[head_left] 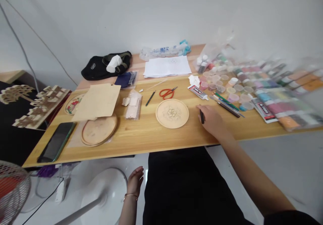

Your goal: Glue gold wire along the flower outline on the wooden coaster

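My right hand (211, 121) rests on the table with its fingers closed round a dark, pen-like tool (202, 116); most of the tool is hidden by the fingers. Just left of that hand lies a round wooden plate (172, 114) with a flower drawing in its middle. My left hand (135, 180) hangs below the table's front edge, away from everything on it, its fingers loosely bent with nothing visible in them. Behind the plate are red-handled scissors (167, 93) and a glue tube (198, 92). A dark pencil (150, 98) lies to its left.
Bags of coloured material (280, 105), small plastic cups (222, 83) and several brushes (228, 105) crowd the right side. Leftward are a brown sheet (99, 100), another wooden plate (98, 130) and a phone (57, 141). White papers (166, 67) and a black bag (97, 67) lie behind.
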Tool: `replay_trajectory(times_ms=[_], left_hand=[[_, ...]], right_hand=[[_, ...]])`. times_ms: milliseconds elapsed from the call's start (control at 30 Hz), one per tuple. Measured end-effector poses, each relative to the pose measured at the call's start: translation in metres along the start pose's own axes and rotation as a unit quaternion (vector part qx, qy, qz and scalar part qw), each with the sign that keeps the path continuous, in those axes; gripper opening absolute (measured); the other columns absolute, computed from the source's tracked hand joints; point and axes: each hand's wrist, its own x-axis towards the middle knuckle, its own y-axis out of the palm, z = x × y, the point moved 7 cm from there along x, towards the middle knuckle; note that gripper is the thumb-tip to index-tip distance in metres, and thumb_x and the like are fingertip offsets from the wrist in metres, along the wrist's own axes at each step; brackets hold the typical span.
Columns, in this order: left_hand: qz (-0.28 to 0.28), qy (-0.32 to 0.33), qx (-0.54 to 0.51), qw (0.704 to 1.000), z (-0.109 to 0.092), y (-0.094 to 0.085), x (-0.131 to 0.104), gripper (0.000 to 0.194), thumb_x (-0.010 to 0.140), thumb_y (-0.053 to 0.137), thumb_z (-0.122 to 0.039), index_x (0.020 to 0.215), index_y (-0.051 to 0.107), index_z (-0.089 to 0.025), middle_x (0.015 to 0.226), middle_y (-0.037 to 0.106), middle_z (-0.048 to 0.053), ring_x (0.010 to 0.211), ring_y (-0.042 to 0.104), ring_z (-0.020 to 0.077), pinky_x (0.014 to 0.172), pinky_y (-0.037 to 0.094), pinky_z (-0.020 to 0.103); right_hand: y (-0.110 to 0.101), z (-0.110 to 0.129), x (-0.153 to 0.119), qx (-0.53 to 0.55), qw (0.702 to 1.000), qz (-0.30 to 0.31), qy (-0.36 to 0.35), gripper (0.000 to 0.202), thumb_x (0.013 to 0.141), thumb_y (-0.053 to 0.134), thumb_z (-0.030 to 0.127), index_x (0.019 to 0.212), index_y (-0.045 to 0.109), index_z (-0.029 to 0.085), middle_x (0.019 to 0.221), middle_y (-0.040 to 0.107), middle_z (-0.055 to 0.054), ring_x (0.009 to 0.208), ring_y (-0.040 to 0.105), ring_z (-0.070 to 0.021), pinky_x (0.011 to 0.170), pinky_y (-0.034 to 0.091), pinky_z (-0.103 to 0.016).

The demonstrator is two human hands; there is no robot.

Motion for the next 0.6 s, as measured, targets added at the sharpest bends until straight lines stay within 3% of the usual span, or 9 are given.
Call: replay_trajectory(times_ms=[133,333,467,600], left_hand=[[0.052,0.012,0.219,0.974,0.003,-0.004,0.013,0.034,0.094,0.059,-0.036,0.119,0.057,-0.015,0.119,0.060,0.008,0.103,0.062,0.0200,0.088,0.055,0.040],[0.085,0.021,0.493,0.866,0.007,-0.007,0.025,0.034,0.093,0.059,-0.038,0.119,0.057,-0.016,0.119,0.060,0.008,0.104,0.062,0.0205,0.089,0.054,0.041],[0.069,0.029,0.554,0.829,0.009,-0.009,0.024,0.035,0.094,0.059,-0.037,0.122,0.056,-0.016,0.121,0.059,0.009,0.105,0.061,0.0210,0.090,0.054,0.042],[0.059,0.059,0.539,0.838,-0.001,-0.007,0.020,0.035,0.094,0.059,-0.036,0.122,0.056,-0.016,0.123,0.059,0.009,0.106,0.061,0.0212,0.091,0.054,0.043]], right_hand=[[0.008,-0.002,0.012,-0.029,0.998,0.034,-0.044,0.042,0.085,0.039,0.013,0.120,0.063,0.016,0.115,0.067,-0.011,0.106,0.061,-0.0252,0.095,0.050,-0.043],[0.016,-0.005,0.005,-0.069,0.994,0.055,-0.061,0.044,0.090,0.036,0.013,0.122,0.064,0.022,0.119,0.064,-0.008,0.109,0.057,-0.0237,0.096,0.047,-0.042],[0.016,-0.004,0.002,-0.082,0.993,0.043,-0.079,0.041,0.091,0.038,0.015,0.122,0.065,0.021,0.120,0.062,-0.010,0.106,0.056,-0.0244,0.095,0.046,-0.043],[0.016,-0.004,0.002,-0.074,0.994,0.015,-0.078,0.040,0.091,0.038,0.016,0.120,0.066,0.019,0.118,0.063,-0.011,0.103,0.057,-0.0253,0.093,0.047,-0.043]])
